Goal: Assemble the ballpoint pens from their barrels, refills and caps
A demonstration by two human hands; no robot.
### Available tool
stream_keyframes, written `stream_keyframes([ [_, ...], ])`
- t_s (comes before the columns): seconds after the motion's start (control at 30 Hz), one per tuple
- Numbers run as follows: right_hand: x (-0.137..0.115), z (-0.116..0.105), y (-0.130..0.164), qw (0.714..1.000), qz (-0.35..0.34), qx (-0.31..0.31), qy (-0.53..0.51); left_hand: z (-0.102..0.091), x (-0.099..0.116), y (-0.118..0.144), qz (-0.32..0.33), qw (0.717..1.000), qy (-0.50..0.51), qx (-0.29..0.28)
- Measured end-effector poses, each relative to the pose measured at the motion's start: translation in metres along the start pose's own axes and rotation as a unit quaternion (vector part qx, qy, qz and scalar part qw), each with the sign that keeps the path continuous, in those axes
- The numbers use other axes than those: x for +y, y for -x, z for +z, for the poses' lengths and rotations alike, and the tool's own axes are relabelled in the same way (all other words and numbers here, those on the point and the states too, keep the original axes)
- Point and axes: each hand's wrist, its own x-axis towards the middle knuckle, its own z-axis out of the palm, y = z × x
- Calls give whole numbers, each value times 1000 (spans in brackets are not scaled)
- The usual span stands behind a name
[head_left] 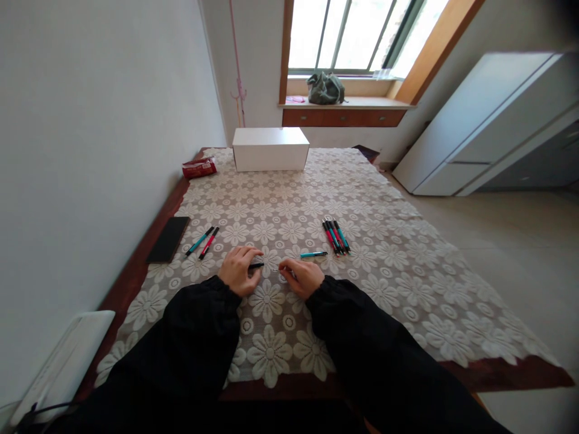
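Note:
My left hand [240, 270] is curled on the lace tablecloth, with a short black pen part [256, 265] between its thumb and fingers. The rest of that part is hidden by the hand. A small gap to the right, my right hand [302, 276] has thumb and fingertips pinched together; a tiny thin thing seems to show at the tips, too small to name. Just beyond the right hand lies a teal pen [313, 254]. Farther right, several red and teal pens [336, 236] lie side by side. Left of my left hand are a teal pen [199, 241] and a red pen [208, 243].
A flat black rectangular object [168, 240] lies by the table's left edge. At the far end stand a white box [270, 150] and a red packet [199, 167]. A white device with a cable [63, 361] sits at the near left corner, beside the wall.

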Motion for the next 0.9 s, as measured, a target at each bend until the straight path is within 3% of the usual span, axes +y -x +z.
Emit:
stream_keyframes([
  [0.2, 2, 1, 0, 999, 21, 28, 16, 2, 0, 1, -33, 999, -22, -10],
  [0.9, 0, 0, 1, 1000, 1, 9, 19, -2, 6, 0, 35, 996, 64, -46],
])
